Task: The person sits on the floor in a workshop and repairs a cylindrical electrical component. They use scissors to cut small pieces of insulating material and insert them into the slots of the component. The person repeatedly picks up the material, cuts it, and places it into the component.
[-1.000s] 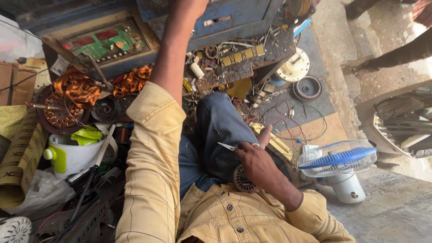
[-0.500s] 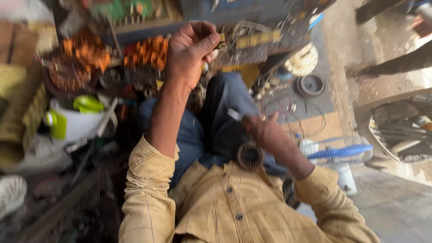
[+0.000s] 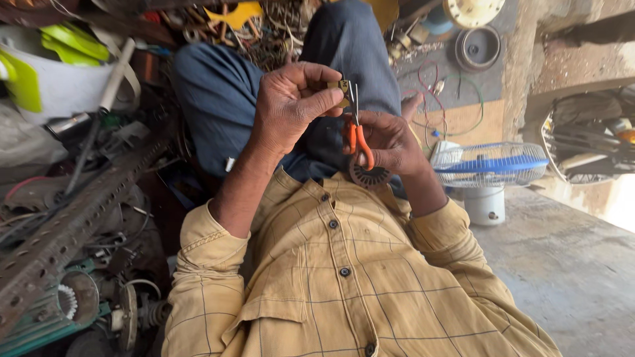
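My left hand point(image 3: 291, 106) pinches a small brownish strip point(image 3: 340, 86) between thumb and forefinger, held up over my lap. Close beside it, my right hand point(image 3: 390, 142) grips orange-handled scissors point(image 3: 357, 135) whose thin blades point up toward the strip. A round dark slotted motor core point(image 3: 369, 177) rests on my lap just under the right hand. My yellow checked shirt and blue trousers fill the middle of the view.
A small white table fan with blue blades point(image 3: 489, 165) stands right on the concrete floor. A white bucket with green parts point(image 3: 59, 79), a perforated metal angle bar point(image 3: 73, 218) and motor scraps crowd the left. Loose wires point(image 3: 456, 99) and a round metal cover point(image 3: 477, 47) lie ahead.
My left arm, stretched out to the parts pile before, has come back with the small strip. Both hands now meet over my lap, and the view has dropped toward my chest.
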